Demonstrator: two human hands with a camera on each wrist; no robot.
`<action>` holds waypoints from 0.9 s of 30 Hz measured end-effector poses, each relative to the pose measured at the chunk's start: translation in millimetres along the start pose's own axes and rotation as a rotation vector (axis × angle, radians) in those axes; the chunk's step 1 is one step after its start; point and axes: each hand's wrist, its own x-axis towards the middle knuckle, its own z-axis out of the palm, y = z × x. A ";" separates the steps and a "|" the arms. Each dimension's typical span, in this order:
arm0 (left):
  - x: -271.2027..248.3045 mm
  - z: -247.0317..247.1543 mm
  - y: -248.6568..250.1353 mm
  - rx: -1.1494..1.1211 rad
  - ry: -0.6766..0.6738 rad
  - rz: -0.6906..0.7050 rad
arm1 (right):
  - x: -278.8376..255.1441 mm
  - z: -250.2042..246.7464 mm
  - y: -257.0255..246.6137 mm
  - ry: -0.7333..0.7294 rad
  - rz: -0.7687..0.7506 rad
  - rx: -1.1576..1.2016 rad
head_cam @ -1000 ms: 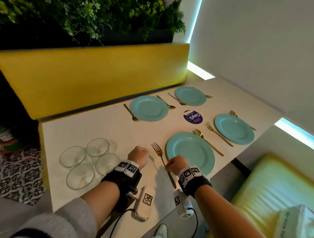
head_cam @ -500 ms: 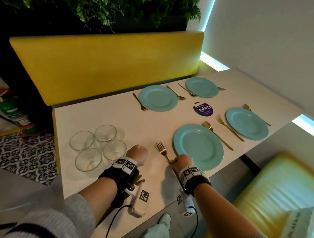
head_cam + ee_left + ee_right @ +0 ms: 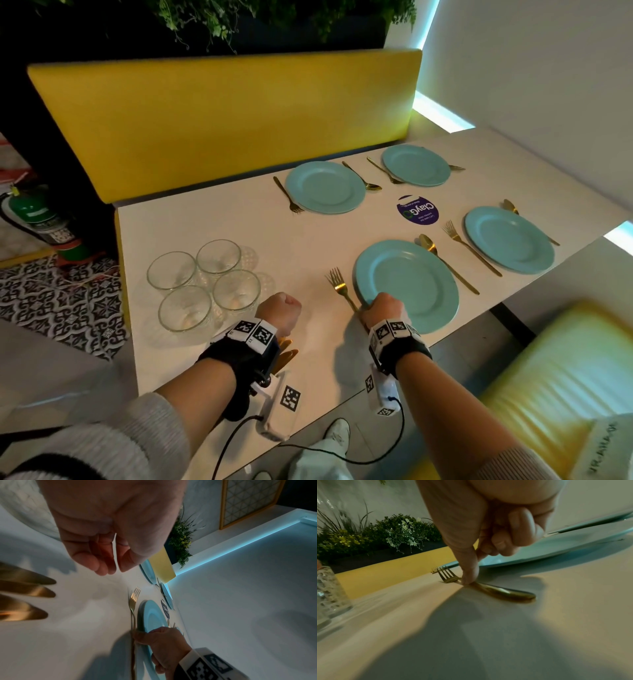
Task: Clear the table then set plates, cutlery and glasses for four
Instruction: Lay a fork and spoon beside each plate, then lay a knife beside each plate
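Note:
My right hand (image 3: 383,308) pinches the neck of a gold fork (image 3: 337,284) that lies flat on the white table (image 3: 222,226), just left of the nearest teal plate (image 3: 407,284). The right wrist view shows the fingertips (image 3: 469,578) pressed on the fork (image 3: 496,591), with the other fingers curled. My left hand (image 3: 279,313) is a fist near the table's front edge, and gold knives (image 3: 286,349) stick out under its wrist. Three knife ends (image 3: 25,595) show in the left wrist view.
Three more teal plates (image 3: 325,186) (image 3: 416,164) (image 3: 508,238) have gold forks and spoons beside them. Several empty glasses (image 3: 205,284) cluster at the table's left. A purple sticker (image 3: 418,210) sits mid-table. A yellow bench back (image 3: 222,120) runs behind, and a yellow seat (image 3: 548,377) stands at the right.
My right hand has slid the fork forward and closer to the near plate's left rim. The left fist has stayed in place with the knives.

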 end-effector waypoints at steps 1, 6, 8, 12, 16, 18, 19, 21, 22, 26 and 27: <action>-0.8 -0.3 -0.9 0.003 0.005 -0.003 | 1.2 -0.2 0.6 -0.001 -0.001 0.002; -1.7 -3.4 -5.0 0.027 0.006 -0.005 | 3.7 -2.0 4.4 -0.008 0.005 0.008; -1.8 -3.8 -5.3 0.033 0.002 -0.006 | 4.5 -2.7 6.1 -0.011 0.007 0.004; -2.8 -2.2 -5.3 0.023 -0.005 -0.007 | 6.6 -3.4 9.6 -0.009 0.003 -0.011; -2.6 -0.4 -5.5 0.016 -0.002 -0.004 | 7.5 -1.8 12.0 -0.011 0.016 -0.007; -2.7 -0.2 -5.9 0.027 -0.001 -0.003 | 8.5 -0.4 12.3 -0.012 0.028 0.001; -3.6 -0.4 -5.8 0.038 -0.004 -0.005 | 8.8 -0.6 12.2 -0.012 0.032 -0.001; -4.3 -1.1 -8.0 0.066 -0.006 -0.011 | 9.7 -1.1 13.0 -0.014 0.032 -0.003; -4.7 -1.7 -9.2 0.083 -0.006 -0.014 | 10.0 -1.4 13.5 -0.018 0.029 -0.002; -8.7 -5.3 -17.5 0.251 0.018 -0.005 | 6.5 -5.6 12.7 -0.025 0.026 -0.007; -10.7 -6.3 -21.0 0.307 0.025 -0.001 | 4.3 -7.6 11.6 -0.023 0.020 -0.008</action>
